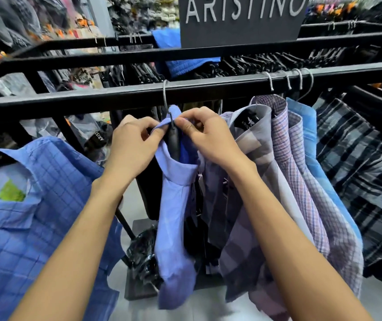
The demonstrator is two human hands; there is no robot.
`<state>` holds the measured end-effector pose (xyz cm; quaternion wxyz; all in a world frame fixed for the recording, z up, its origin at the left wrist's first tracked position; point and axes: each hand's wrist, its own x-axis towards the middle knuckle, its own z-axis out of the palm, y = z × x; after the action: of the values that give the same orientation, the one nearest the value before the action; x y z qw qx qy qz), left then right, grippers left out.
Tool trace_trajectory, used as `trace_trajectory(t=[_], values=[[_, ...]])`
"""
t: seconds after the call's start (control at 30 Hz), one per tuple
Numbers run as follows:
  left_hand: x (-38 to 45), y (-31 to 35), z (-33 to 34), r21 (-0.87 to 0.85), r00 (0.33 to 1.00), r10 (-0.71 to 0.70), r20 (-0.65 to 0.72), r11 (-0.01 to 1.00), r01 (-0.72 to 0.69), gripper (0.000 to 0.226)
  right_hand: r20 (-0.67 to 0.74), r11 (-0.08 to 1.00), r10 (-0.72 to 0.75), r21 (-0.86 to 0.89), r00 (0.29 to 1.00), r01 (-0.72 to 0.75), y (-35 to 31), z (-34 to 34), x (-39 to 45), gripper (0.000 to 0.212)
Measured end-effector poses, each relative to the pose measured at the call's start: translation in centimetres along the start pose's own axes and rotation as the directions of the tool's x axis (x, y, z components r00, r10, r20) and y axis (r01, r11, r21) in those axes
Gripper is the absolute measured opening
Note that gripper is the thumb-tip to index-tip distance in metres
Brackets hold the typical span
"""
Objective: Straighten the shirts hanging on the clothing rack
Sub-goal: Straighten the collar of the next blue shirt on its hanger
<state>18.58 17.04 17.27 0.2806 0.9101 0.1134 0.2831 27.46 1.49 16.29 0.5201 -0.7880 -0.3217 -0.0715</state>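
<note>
The shirts on this rack hang from a black rail (120, 95) that runs across the view, and the one being handled is a plain periwinkle shirt (176, 218) at the middle, on a dark hanger (173, 141) whose metal hook (165, 93) loops over the rail. Both bare forearms reach up from the bottom edge. The left hand (131, 144) pinches the left side of that shirt's collar between thumb and curled fingers; the right hand (205, 135) pinches the right side of the collar the same way, the 2 hands nearly touching at the hook's base.

To the left, closer in, a blue checked shirt (41, 218) spreads wide, with a green tag (11, 193) inside its neck. Just right of the held shirt hangs a grey and lilac block-check shirt (255, 181) with a dark neck label, then a pink-and-blue fine-check shirt (301, 181), a light blue shirt (310, 135), and dark plaid shirts (359, 170) at the far right. 4 more wire hooks sit on the rail above these.

Under the rack, a crumpled black plastic bag (142, 253) lies on the rack's dark base. Behind the rail, rows of dark hangers fill a further rail, and a grey sign (241, 22) reading ARISTINO stands on top.
</note>
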Motion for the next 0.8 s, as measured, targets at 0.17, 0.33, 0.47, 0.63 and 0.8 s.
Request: trace_trajectory(t=[0.17, 0.33, 0.47, 0.63, 0.8], values=[[0.6, -0.2, -0.6, -0.53, 0.951, -0.118, 0.285, 0.807, 0.259, 0.018, 0.029, 1.0, 0.02, 0.019, 0.999, -0.021, -0.3, 0.5, 0.6, 0.014], [0.9, -1.2, -1.9, -0.671, 0.769, -0.039, 0.638, 0.464, 0.579, 0.017, 0.097, 0.934, 0.2, 0.282, 0.975, -0.219, -0.3, 2.2, 1.4, 0.037], [0.6, -3.3, -1.6, -0.666, 0.69, 0.028, 0.723, 0.293, 0.686, 0.034, 0.206, 0.881, 0.248, 0.357, 0.947, -0.309, 0.0, 2.7, 1.8, 0.042], [0.5, -3.3, -1.5, -0.665, 0.666, 0.069, 0.743, 0.179, 0.725, 0.032, 0.364, 0.877, 0.309, 0.249, 0.879, -0.411, -0.5, 1.5, 2.7, 0.032], [0.4, -1.9, -1.1, -0.716, 0.71, -0.116, 0.695, -0.021, 0.698, 0.031, 0.266, 0.921, 0.273, 0.205, 0.924, -0.331, -0.3, 1.9, 3.3, 0.037]])
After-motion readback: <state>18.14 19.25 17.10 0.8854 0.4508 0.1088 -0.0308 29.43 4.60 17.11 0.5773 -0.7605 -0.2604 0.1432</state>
